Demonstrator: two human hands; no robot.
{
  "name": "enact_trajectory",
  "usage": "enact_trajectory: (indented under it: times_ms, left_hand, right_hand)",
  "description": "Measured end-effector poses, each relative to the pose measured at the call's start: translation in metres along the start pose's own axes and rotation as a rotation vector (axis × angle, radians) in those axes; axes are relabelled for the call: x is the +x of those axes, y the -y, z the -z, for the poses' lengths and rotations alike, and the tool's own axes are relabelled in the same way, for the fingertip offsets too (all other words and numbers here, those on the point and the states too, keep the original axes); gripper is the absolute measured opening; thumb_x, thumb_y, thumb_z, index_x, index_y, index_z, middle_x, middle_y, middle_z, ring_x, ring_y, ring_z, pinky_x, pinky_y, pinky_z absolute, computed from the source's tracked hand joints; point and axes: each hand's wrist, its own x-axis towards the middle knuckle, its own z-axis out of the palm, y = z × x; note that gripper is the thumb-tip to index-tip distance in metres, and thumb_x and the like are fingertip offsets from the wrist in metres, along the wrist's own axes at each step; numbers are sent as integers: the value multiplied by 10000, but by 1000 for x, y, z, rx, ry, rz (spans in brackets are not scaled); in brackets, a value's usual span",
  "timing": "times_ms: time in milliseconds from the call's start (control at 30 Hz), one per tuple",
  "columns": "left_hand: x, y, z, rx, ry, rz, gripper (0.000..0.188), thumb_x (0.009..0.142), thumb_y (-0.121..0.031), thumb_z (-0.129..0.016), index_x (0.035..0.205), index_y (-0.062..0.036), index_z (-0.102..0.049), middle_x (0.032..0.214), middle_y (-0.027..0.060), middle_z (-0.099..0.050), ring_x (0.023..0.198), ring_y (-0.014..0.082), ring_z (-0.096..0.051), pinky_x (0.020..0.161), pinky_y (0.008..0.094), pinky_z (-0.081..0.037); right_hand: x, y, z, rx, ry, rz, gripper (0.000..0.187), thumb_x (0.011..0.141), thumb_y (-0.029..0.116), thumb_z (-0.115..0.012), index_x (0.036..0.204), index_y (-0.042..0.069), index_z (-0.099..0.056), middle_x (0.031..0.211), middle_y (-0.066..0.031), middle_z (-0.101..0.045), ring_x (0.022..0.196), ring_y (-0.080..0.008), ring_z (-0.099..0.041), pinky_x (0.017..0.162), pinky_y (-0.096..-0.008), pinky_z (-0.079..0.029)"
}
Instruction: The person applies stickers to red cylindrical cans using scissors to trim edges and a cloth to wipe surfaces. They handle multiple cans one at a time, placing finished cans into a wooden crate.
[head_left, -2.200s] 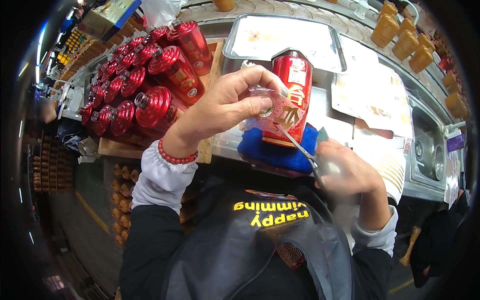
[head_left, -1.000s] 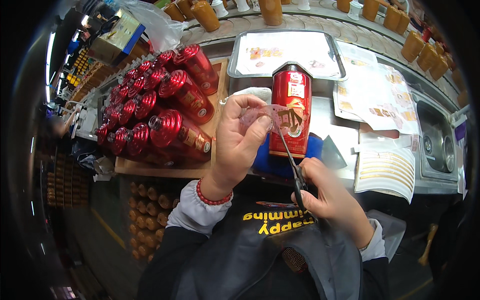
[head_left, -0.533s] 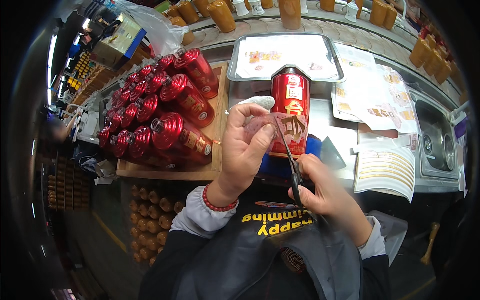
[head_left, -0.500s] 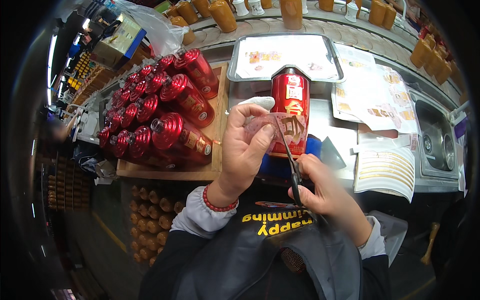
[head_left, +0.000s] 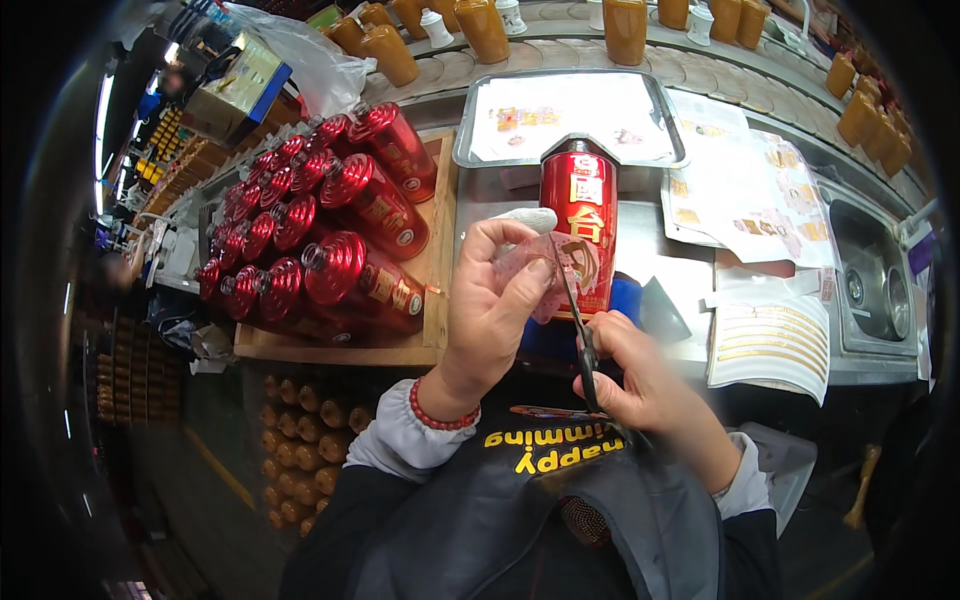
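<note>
Between thumb and fingers, my left hand [head_left: 492, 290] pinches a pinkish see-through decal sheet [head_left: 528, 268] with a gold character on it. One of its fingers wears a white finger cover [head_left: 530, 217]. My right hand [head_left: 628, 372] grips black-handled scissors [head_left: 585, 350], whose blades lie across the decal; how far they are apart is hard to tell. Just beyond both hands a red bottle [head_left: 579, 200] with gold characters lies on its side, its lower part partly hidden by the decal and hands. Under its near end is a blue support [head_left: 628, 293].
A wooden tray [head_left: 440, 215] of red bottles [head_left: 365, 278] stands at left. Behind lies a metal tray [head_left: 672, 140] with decal sheets. More sheets [head_left: 750, 195] and gold-striped strips [head_left: 770, 340] lie at right, beside a sink [head_left: 875, 285]. Brown bottles [head_left: 625, 30] line a conveyor [head_left: 560, 58] at the back.
The decal has turned and bent in my left hand as the scissors cut along it. The brown bottles on the conveyor have shifted to the right.
</note>
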Motion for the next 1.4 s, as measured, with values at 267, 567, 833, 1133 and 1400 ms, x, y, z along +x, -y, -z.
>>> enact_trajectory:
  times_ms: [267, 567, 833, 1133, 1400]
  left_hand:
    - [-3, -1, -3, -13, 0, 39, 215, 1025, -47, -564, 1211, -54, -456, 1104, 112, -649, 929, 139, -652, 789, 273, -542]
    - [12, -16, 7, 300, 56, 16, 225, 1030, -171, -629, 1161, -2, -561, 1048, 66, -632, 870, 97, -619, 777, 257, -523]
    - [13, -16, 7, 226, 52, -39, 129, 1060, -125, -574, 1074, -6, -622, 988, 17, -655, 919, 62, -604, 852, 242, -503]
    - [7, 2, 1, -153, 26, 29, 109, 1065, -104, -539, 1108, -22, -597, 1095, 83, -685, 981, 130, -670, 919, 317, -565]
    - [6, 10, -4, -205, 11, 46, 108, 1071, -105, -515, 1112, -29, -580, 1142, 108, -684, 1031, 163, -686, 941, 356, -584]
  right_hand:
    - [-1, -3, 0, 4, 5, -12, 403, 949, 381, -637, 874, 24, -466, 848, -134, -462, 832, -299, -442, 760, -410, -406]
    - [-1, 0, 2, 15, 23, -35, 300, 901, 283, -643, 880, 32, -482, 854, -130, -492, 856, -296, -470, 784, -404, -423]
    - [0, 0, 1, 37, 10, -31, 289, 900, 273, -642, 881, 28, -489, 868, -134, -508, 851, -297, -469, 782, -405, -420]
    - [1, 3, 1, 41, 8, -50, 297, 898, 273, -650, 881, 25, -488, 855, -132, -504, 846, -296, -466, 776, -409, -413]
    - [0, 2, 0, 28, 5, -50, 312, 911, 292, -649, 890, 22, -495, 860, -136, -510, 860, -302, -481, 790, -408, -420]
